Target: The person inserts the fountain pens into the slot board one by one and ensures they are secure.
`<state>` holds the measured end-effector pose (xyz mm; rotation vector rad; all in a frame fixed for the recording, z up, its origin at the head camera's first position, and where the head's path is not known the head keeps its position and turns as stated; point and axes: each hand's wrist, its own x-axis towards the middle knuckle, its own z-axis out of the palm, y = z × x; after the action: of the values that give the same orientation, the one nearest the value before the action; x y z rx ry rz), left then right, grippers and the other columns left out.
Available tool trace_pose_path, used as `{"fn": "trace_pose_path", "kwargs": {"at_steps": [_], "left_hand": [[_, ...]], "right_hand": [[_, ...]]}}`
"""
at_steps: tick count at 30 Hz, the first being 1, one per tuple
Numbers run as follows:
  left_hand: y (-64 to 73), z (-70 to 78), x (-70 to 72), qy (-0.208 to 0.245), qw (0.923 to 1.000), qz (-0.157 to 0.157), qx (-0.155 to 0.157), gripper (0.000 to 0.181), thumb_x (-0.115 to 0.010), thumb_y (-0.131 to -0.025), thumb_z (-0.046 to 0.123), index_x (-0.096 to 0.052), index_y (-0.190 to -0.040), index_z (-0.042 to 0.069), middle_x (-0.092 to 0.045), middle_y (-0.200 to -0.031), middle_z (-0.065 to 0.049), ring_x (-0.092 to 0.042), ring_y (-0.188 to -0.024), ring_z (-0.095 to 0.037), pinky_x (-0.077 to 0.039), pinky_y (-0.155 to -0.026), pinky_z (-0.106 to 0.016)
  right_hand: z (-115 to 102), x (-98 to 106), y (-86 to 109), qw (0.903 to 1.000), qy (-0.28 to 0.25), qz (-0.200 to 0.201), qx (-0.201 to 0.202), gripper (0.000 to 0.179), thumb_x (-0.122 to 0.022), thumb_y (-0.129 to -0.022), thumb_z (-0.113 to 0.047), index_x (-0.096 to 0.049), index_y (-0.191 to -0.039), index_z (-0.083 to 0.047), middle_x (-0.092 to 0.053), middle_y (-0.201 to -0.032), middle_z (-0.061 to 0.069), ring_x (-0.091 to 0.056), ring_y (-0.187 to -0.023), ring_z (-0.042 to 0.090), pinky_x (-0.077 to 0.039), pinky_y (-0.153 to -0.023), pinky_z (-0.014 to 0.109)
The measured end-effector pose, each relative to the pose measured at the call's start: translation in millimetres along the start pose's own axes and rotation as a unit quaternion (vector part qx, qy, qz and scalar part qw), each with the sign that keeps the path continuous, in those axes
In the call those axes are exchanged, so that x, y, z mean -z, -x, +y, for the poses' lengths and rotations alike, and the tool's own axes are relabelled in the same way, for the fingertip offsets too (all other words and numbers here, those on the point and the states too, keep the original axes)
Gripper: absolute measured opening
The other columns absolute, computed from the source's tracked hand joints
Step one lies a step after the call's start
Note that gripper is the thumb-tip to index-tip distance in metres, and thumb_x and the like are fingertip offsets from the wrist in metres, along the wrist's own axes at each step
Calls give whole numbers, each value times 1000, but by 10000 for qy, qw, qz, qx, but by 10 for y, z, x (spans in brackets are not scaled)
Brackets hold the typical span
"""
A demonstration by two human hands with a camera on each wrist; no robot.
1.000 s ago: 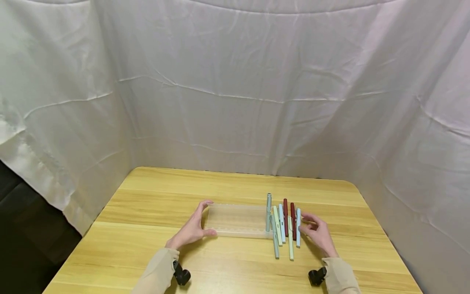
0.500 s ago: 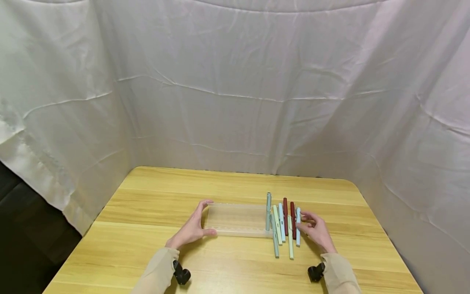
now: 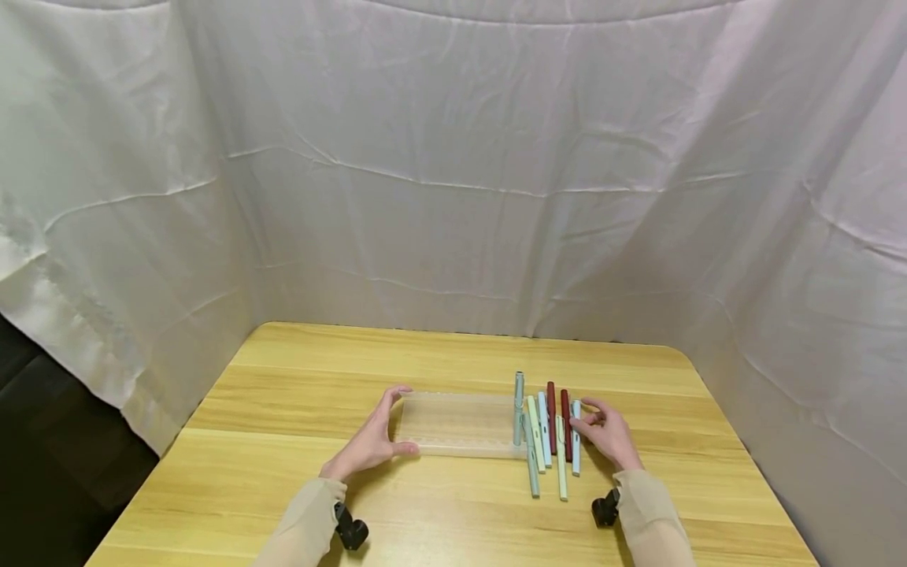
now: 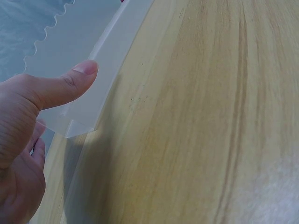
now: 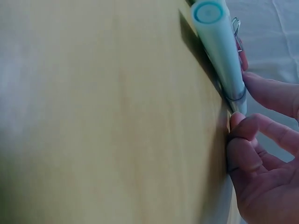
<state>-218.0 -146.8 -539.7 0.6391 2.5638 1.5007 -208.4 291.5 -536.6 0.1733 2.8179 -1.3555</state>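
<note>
My left hand [image 3: 372, 442] grips the left end of a clear plastic pen rack [image 3: 453, 425], its thumb on the near wall. The left wrist view shows the rack's scalloped edge [image 4: 46, 33] beside the thumb. A grey-green pen [image 3: 519, 409] lies across the rack's right end. My right hand [image 3: 611, 435] pinches the upper part of a light blue capped pen [image 3: 576, 453], the rightmost one. In the right wrist view, the thumb lies along one side of this pen [image 5: 219, 51], with the fingers curled at its other side.
Left of the held pen, several pens lie roughly side by side: two dark red pens [image 3: 551, 417], two pale yellow pens [image 3: 562, 472], another light blue pen [image 3: 544, 429] and a grey-green pen [image 3: 532, 465]. Behind the wooden table [image 3: 319, 354] hangs a pale curtain [image 3: 425, 236].
My right hand has shifted slightly left and away from me, its fingers moving higher on the light blue pen. The left hand, rack and other pens look unchanged.
</note>
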Motion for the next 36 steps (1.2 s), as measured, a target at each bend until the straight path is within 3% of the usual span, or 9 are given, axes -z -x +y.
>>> {"fn": "trace_pose_path", "kwargs": {"at_steps": [8, 16, 24, 31, 36], "left_hand": [[1, -8, -3, -79, 9999, 17, -72, 98, -88, -73, 14, -30, -152, 12, -30, -162, -18, -25, -153, -41, -20, -123, -68], [-4, -16, -5, -33, 9999, 52, -104, 98, -88, -73, 16, -30, -152, 11, -30, -162, -19, -26, -152, -43, -20, -122, -70], [0, -16, -11, -96, 9998, 96, -175, 96, -88, -73, 16, -31, -151, 12, -31, -161, -21, -27, -151, -45, -22, -120, -71], [0, -6, -8, -31, 10000, 32, -74, 97, -88, -73, 13, -31, -151, 10, -31, -162, -20, -26, -153, -41, -20, -123, -68], [5, -12, -9, -43, 9999, 66, -146, 97, -88, -73, 13, -31, -151, 9, -32, -161, -21, -27, -151, -44, -21, -121, -70]], "right_hand": [[19, -10, -57, 9999, 143, 14, 30, 61, -69, -96, -25, -47, -145, 4, -64, -92, 10, -55, -79, 13, -46, -71, 27], [-7, -2, -62, 9993, 296, -120, 200, 57, -66, -96, -17, -47, -143, 7, -66, -92, 13, -55, -78, 12, -45, -68, 26], [-19, -13, -8, 9992, 387, -138, 26, 54, -62, -92, -12, -51, -142, 4, -64, -94, 12, -51, -77, 16, -43, -63, 26], [-49, -13, 2, 9989, 411, -142, -189, 49, -66, -88, -13, -55, -131, 7, -57, -78, 7, -49, -63, 16, -42, -52, 26], [-89, -21, -5, 9979, 527, -130, -364, 43, -68, -86, -12, -56, -123, 7, -63, -83, 11, -55, -63, 17, -47, -53, 28]]}}
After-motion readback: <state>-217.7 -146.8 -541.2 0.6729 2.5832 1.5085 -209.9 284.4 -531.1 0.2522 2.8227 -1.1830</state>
